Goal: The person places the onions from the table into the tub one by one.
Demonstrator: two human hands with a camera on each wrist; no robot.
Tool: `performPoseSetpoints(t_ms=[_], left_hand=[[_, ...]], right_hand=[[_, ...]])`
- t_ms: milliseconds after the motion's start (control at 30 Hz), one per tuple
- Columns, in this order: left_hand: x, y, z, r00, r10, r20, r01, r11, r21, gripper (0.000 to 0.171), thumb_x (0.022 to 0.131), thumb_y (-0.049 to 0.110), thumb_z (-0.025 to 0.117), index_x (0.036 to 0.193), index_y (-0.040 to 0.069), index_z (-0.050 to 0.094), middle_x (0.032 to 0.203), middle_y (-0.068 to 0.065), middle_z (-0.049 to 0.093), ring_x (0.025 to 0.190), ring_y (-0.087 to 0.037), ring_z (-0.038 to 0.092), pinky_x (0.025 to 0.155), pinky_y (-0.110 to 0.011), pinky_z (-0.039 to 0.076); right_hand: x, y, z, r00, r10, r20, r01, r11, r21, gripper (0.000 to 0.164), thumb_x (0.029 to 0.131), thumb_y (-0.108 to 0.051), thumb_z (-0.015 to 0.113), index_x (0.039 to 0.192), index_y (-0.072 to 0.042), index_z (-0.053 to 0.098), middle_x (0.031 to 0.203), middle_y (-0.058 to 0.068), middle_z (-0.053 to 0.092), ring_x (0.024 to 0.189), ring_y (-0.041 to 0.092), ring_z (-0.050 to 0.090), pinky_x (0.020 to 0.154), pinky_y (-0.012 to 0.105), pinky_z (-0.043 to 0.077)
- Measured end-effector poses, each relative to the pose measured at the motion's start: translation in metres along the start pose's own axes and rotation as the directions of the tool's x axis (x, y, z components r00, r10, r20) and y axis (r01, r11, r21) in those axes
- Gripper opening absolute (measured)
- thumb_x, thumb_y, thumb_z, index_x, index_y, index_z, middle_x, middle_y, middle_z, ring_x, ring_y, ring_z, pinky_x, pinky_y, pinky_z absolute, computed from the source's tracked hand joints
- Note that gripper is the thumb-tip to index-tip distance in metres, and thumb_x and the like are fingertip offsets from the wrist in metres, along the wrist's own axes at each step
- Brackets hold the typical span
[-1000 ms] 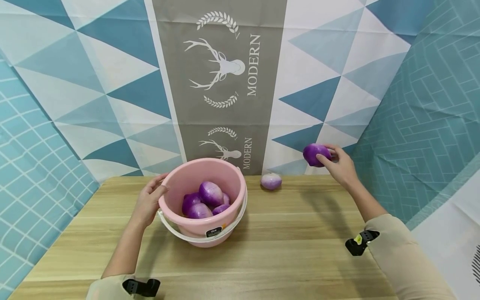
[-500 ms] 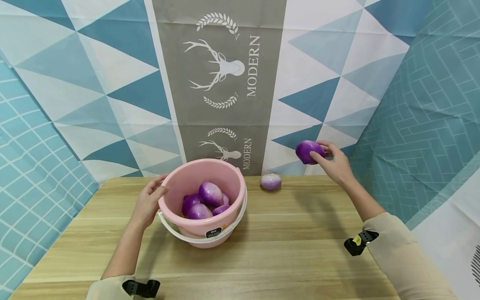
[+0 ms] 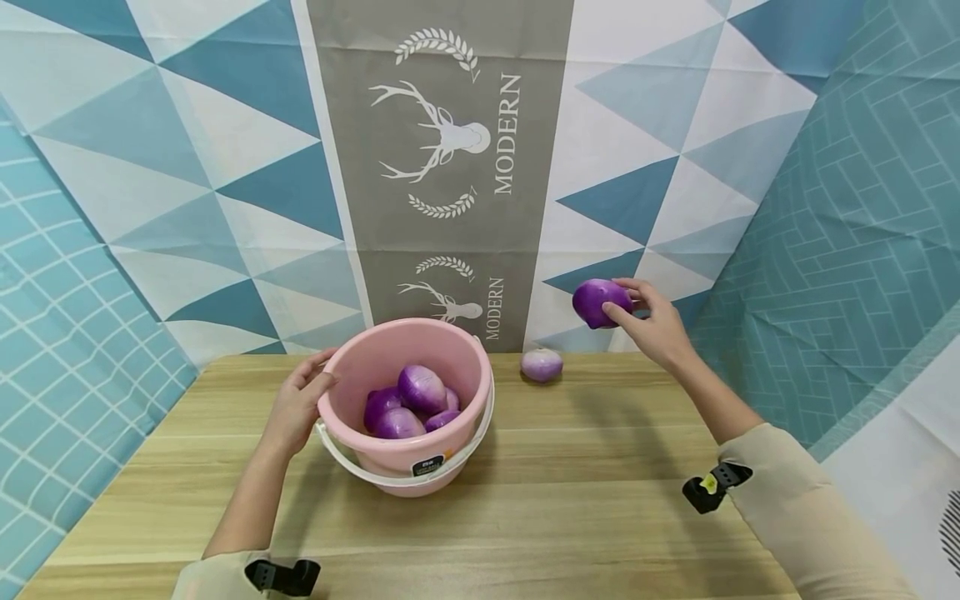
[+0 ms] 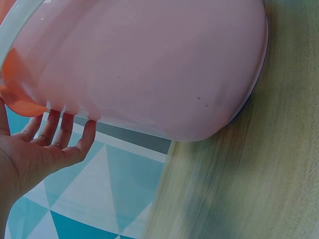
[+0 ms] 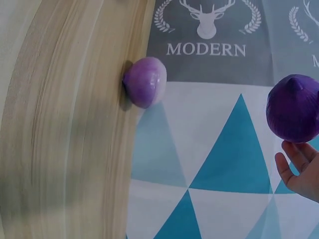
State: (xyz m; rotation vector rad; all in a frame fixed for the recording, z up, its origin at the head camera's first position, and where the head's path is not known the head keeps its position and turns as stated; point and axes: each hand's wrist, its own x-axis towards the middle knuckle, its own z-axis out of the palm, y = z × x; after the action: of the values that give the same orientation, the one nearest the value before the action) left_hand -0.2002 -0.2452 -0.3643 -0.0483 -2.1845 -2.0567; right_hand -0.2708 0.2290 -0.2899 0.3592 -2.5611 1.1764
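My left hand (image 3: 300, 400) grips the rim of a pink bucket (image 3: 345, 425), thumb at the edge; in the left wrist view its fingertips touch the outer wall. Several purple onions (image 3: 420, 388) lie inside the bucket. Raised above the table's back right, my right hand (image 3: 652, 325) holds a dark purple onion (image 3: 596, 302) between thumb and fingers. That onion (image 5: 294, 107) also shows at the right edge of the right wrist view, the hand partly cut off. A paler onion (image 3: 542, 365) lies on the table right of the bucket, near the back edge.
The wooden table (image 3: 540, 508) ends at a patterned wall sheet (image 3: 442, 208). The bucket's white handle (image 3: 408, 479) hangs down on its front side. Tile-patterned sheets line the left and right sides.
My right hand has moved left with the onion, toward the bucket and the paler onion. The left hand and the bucket have stayed in place.
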Motion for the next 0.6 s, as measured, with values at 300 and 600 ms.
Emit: performPoseSetpoints(t_ms=[300,600], left_hand=[[-0.001,-0.001,-0.001,1.0,0.005,0.005,-0.005,1.0,0.002,0.043,0.095,0.014,0.049,0.135,0.003,0.04,0.096,0.007,0.054,0.083,-0.003,0.059,0.068,-0.021,0.055],[0.0,-0.001,-0.002,1.0,0.014,0.008,-0.014,1.0,0.003,0.043,0.094,0.014,0.049,0.135,0.003,0.04,0.098,0.006,0.055,0.083,-0.004,0.06,0.068,-0.021,0.055]], right_hand=[[0.003,-0.013,0.009,0.999,-0.036,0.015,0.036,0.999,0.025,0.053,0.09,-0.041,0.057,0.135,-0.015,0.046,0.125,0.017,0.055,0.104,0.029,0.05,0.076,0.037,0.045],[0.007,-0.029,0.017,0.997,-0.057,0.042,0.055,0.997,0.045,0.052,0.089,-0.039,0.06,0.134,-0.016,0.047,0.126,0.016,0.056,0.105,0.029,0.052,0.082,0.039,0.046]])
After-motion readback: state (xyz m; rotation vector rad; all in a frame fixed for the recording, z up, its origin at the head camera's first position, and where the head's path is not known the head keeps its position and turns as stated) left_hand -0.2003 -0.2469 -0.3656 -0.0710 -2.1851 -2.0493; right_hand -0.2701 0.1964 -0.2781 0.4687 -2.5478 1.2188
